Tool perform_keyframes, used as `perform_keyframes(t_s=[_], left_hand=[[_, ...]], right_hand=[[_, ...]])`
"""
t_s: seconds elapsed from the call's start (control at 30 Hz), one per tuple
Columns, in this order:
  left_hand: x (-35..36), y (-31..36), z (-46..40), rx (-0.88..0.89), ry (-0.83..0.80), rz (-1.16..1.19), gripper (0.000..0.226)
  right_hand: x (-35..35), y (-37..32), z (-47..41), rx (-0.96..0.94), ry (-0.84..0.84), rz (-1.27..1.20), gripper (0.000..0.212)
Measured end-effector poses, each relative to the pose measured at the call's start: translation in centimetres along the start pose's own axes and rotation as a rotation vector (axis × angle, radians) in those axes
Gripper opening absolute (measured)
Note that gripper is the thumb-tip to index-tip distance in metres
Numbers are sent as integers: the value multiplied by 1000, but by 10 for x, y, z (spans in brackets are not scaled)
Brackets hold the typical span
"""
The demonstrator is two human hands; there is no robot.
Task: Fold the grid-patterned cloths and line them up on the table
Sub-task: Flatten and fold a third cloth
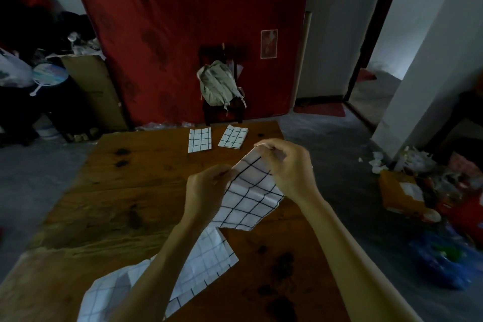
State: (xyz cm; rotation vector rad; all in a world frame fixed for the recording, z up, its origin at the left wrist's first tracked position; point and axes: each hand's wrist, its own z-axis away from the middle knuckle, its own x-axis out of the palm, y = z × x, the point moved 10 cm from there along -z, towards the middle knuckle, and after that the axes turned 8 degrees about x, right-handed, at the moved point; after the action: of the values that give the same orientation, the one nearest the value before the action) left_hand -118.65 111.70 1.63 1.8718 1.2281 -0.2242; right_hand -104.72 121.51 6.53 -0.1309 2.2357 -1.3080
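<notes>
Nearest, an unfolded cloth (198,266) lies spread on the wooden table (104,191), still to be folded. Above it, the left hand (206,188) and right hand (285,165) each pinch an edge of a held cloth (248,198), lifted mid-fold. Farther off, two folded cloths (200,139) (233,136) sit side by side, done. Beyond, a chair with a backpack (219,83) obstructs nothing.

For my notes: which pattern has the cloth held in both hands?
White with a black grid, on the held cloth; head view.
</notes>
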Motion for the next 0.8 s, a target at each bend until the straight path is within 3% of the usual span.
perform_keyframes(t_s=[0.23, 0.37, 0.47, 0.6, 0.7, 0.8], left_hand=[[11, -42, 31, -85, -66, -82, 8], [19, -79, 45, -247, -184, -223, 8], [18, -53, 24, -91, -100, -216, 28], [48, 9, -9, 255, -205, -141, 26], [54, 19, -16, 208, -187, -101, 12], [59, -6, -3, 72, -179, -107, 13]], right_hand=[[-34, 21, -4, 61, 144, 3, 15], [-45, 33, -1, 69, 207, 60, 17], [-28, 38, 2, 26, 125, 209, 20], [0, 35, 10, -40, 26, 218, 19], [7, 35, 13, -36, -6, 162, 16], [-2, 43, 14, 45, 20, 75, 18]])
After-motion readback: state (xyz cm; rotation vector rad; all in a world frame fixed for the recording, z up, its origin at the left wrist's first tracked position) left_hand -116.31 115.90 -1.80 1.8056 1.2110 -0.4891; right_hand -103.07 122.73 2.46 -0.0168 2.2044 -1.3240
